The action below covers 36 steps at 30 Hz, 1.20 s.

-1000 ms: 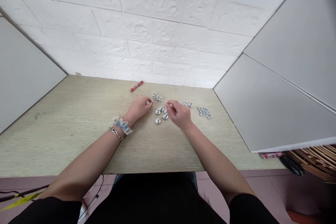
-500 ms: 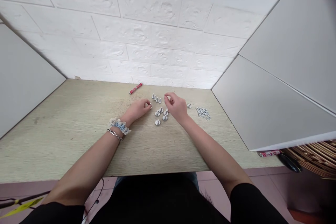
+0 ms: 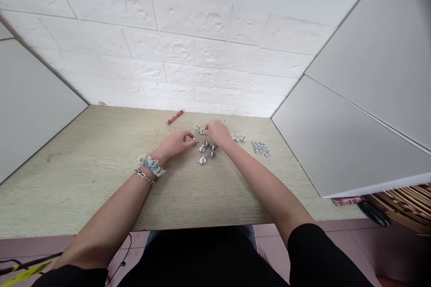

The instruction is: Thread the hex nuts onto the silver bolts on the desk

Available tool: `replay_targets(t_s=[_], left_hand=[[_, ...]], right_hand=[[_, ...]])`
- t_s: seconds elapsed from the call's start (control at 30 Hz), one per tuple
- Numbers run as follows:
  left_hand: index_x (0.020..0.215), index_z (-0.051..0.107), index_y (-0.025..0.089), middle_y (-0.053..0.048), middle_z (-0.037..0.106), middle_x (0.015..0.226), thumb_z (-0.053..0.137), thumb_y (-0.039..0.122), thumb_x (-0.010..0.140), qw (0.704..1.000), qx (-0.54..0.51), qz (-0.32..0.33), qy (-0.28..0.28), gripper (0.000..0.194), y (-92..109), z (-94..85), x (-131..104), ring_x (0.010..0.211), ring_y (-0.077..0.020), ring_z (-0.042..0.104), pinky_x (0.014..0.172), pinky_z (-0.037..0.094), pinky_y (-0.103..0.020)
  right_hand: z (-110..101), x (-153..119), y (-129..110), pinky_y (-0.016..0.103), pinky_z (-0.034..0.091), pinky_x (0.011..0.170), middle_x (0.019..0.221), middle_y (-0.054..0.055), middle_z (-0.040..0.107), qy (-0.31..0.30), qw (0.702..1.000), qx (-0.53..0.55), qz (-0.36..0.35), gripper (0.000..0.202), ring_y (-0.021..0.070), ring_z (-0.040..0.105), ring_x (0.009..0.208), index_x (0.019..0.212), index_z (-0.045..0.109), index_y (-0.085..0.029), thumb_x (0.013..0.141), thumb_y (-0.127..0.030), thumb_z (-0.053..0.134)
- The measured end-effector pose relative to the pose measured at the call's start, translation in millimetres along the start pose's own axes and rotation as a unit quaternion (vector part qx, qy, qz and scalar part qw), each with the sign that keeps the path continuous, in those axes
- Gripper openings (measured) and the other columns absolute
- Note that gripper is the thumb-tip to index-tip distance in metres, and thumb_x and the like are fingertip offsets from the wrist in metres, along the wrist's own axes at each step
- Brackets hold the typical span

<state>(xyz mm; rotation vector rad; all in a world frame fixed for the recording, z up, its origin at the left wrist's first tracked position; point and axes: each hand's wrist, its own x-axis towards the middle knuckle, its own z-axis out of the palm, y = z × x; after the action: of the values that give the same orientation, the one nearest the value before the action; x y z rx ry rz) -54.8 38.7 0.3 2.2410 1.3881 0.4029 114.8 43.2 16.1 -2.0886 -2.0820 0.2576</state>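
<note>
"Silver-coloured bolts (image 3: pixel 199 129) first: where are they, and what is the right hand (image 3: pixel 217 132) doing?"

"They stand upright in a short slanting row on the table (image 3: pixel 111 179), between the left hand and the right. The right hand is bent over the near end of that row, fingers curled downward. Whether it grips a bolt cannot be told; the hand covers the contact."

"State of the left hand (image 3: pixel 178 144)?"

"Thumb and forefinger are brought near each other, with a small bright spot between them. Whether they pinch a part cannot be told."

"Recommended handling?"

"Approach the end bolt from above. Pinch its shank squarely and lift straight up; a sideways pull could topple its neighbour. Keep the wrist high, since the disc-based pieces (image 3: pixel 202 160) lie just below the right hand, near the forearm's path."

"Other clearances?"

"Hold the right forearm off the far-side row of disc-based pieces (image 3: pixel 236 138), just beyond the wrist. The small ring-shaped parts (image 3: pixel 261 148) lie farther right, apart from both hands. Steady the left hand on the table so that both sets of fingertips can meet accurately."
</note>
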Motion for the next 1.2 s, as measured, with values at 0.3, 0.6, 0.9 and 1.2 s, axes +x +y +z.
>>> replay_targets(t_s=[0.3, 0.6, 0.9, 1.2], left_hand=[[0.089, 0.063, 0.018, 0.004, 0.042, 0.048, 0.043, 0.044, 0.08, 0.977, -0.043, 0.077, 0.196, 0.034, 29.9, -5.0, -21.0, 0.047, -0.0103, 0.04, 0.051, 0.027, -0.023], [0.067, 0.056, 0.016, 0.008, 0.027, 0.042, 0.058, 0.037, 0.073, 0.895, -0.426, 0.019, 0.132, 0.022, 54.1, 4.8, -28.2, 0.038, -0.0041, 0.024, 0.039, 0.019, -0.018], [0.073, 0.053, 0.013, 0.011, 0.026, 0.038, 0.05, 0.023, 0.082, 0.592, -0.794, -0.138, 0.029, 0.014, 54.4, 7.4, -19.9, 0.028, -0.0004, 0.022, 0.027, 0.019, -0.009], [0.062, 0.047, 0.014, 0.01, 0.03, 0.038, 0.049, 0.023, 0.084, 0.561, -0.809, -0.137, -0.104, 0.024, 54.7, 11.9, -24.9, 0.029, 0.0002, 0.027, 0.039, 0.043, -0.012]], right_hand=[[-46.4, -53.2, -7.2, 0.022, 0.028, 0.05, 0.06, -0.001, 0.057, 0.092, 0.964, 0.235, -0.088, 0.026, 0.0103, 0.048, 0.058, 0.077, 0.067, -0.021, 0.076, -0.041, 0.05], [-21.5, -78.4, -5.6, 0.02, 0.032, 0.05, 0.048, -0.006, 0.047, 0.162, 0.931, 0.312, -0.102, 0.033, 0.0072, 0.042, 0.047, 0.086, 0.062, -0.02, 0.077, -0.049, 0.05], [9.1, -81.0, -8.2, 0.02, 0.035, 0.057, 0.089, -0.002, 0.067, 0.214, 0.95, 0.073, -0.216, 0.033, 0.0087, 0.058, 0.073, 0.1, 0.062, -0.028, 0.09, -0.036, 0.032], [11.9, -80.3, -4.3, 0.02, 0.036, 0.062, 0.091, 0.001, 0.067, 0.222, 0.955, 0.112, -0.163, 0.036, 0.0105, 0.058, 0.075, 0.104, 0.061, -0.026, 0.089, -0.04, 0.031]])
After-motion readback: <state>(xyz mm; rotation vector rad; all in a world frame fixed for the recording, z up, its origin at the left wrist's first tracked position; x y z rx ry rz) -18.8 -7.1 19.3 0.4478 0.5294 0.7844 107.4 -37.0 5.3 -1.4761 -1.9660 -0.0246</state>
